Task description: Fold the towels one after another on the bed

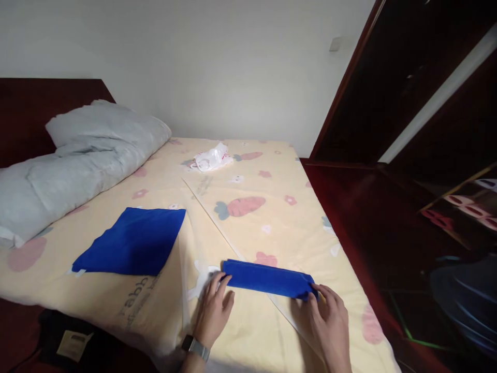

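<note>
Bedsheet (295, 233) below; right hand (329, 316) pinches folded cloth (267, 280) (left hand (213, 313), spread, touches its left end); uneven tugging might unfold it.

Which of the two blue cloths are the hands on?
The narrow blue strip: the left hand is at one end, the right hand at the other. The wider blue cloth, further left, has no hand on it.

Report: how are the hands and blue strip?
Left hand, right hand at opposite ends of folded blue strip. Strip lies on bed. Flat blue cloth lies apart, not blocking.
</note>
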A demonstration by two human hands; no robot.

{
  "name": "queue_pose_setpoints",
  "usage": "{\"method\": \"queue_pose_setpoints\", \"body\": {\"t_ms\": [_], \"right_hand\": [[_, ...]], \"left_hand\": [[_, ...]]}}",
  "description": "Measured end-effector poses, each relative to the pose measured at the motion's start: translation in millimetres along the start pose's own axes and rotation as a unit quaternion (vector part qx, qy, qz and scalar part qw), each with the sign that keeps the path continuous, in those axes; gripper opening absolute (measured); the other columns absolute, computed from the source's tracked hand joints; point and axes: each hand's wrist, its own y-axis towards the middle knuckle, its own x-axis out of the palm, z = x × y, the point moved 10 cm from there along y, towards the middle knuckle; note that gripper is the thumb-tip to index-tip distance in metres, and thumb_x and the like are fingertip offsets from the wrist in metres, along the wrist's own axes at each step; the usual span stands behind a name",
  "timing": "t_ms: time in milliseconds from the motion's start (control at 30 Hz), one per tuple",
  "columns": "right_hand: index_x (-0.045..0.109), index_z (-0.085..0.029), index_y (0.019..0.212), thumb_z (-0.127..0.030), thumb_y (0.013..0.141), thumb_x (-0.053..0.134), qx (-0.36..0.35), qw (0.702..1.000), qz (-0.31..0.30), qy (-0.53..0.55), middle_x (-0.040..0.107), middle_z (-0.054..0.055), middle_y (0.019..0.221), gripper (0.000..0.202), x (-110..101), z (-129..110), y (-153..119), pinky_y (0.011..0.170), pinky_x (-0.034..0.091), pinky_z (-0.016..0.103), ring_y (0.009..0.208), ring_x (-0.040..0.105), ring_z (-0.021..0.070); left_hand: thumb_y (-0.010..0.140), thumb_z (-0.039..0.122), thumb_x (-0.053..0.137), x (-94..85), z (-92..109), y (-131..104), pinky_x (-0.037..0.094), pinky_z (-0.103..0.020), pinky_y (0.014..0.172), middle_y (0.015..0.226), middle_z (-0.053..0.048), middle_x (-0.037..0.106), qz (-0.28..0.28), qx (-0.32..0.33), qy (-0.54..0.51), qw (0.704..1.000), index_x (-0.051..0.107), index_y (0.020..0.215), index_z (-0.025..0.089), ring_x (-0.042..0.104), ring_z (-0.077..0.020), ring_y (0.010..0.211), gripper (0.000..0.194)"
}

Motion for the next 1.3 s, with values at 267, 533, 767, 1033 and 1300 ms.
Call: {"method": "queue_pose_setpoints", "body": {"t_ms": [267,533,767,1033,1300], "right_hand": [[0.050,-0.023,0.132,-0.070,0.085,0.043,0.146,0.988,-0.057,0.017,0.065,0.015,0.127,0.067,21,19,-3,0.094,0.049,0.045,0.116,0.061,0.0340],[0.067,-0.018,0.093,-0.066,0.060,0.071,0.222,0.961,-0.148,0.074,0.073,0.009,0.079,0.058,30,30,36,0.075,0.056,0.040,0.084,0.070,0.0315],[0.065,-0.021,0.084,-0.047,0.070,0.069,0.217,0.901,-0.221,0.303,0.072,0.003,0.083,0.030,32,-17,5,0.083,0.058,0.036,0.089,0.071,0.0244],[0.058,-0.025,0.090,-0.047,0.073,0.066,0.214,0.911,-0.117,0.334,0.071,0.004,0.093,0.029,-7,-26,-58,0.082,0.059,0.036,0.098,0.069,0.0263],[0.066,-0.022,0.095,-0.044,0.063,0.080,0.250,0.886,-0.059,0.386,0.071,0.006,0.097,0.042,-70,10,-148,0.071,0.058,0.035,0.089,0.068,0.0268]], "left_hand": [[0.102,0.031,0.039,10.5,3,2,0.044,-0.047,0.112,0.156,-0.009,0.041,0.021,-0.016,0.013,1.000,0.046,0.146,0.027,0.039,-0.0270,0.143,0.045],[0.100,0.034,0.042,-2.4,-13,-4,0.052,-0.048,0.101,0.129,-0.011,0.063,0.089,-0.066,-0.050,0.993,0.058,0.132,0.024,0.058,-0.0280,0.122,0.037],[0.096,0.043,0.045,-17.5,-18,-11,0.052,-0.049,0.097,0.121,-0.014,0.065,0.145,-0.098,-0.123,0.977,0.062,0.121,0.019,0.060,-0.0304,0.118,0.039],[0.091,0.065,0.046,95.7,42,-75,0.058,-0.035,0.058,0.062,-0.006,0.067,-0.177,-0.365,-0.551,0.729,0.066,0.098,0.017,0.072,-0.0244,0.062,0.052],[0.092,0.022,0.062,113.7,48,-82,0.057,-0.027,0.075,0.108,-0.007,0.074,-0.062,-0.468,-0.693,0.544,0.059,0.129,0.022,0.074,-0.0181,0.089,0.037]]}}
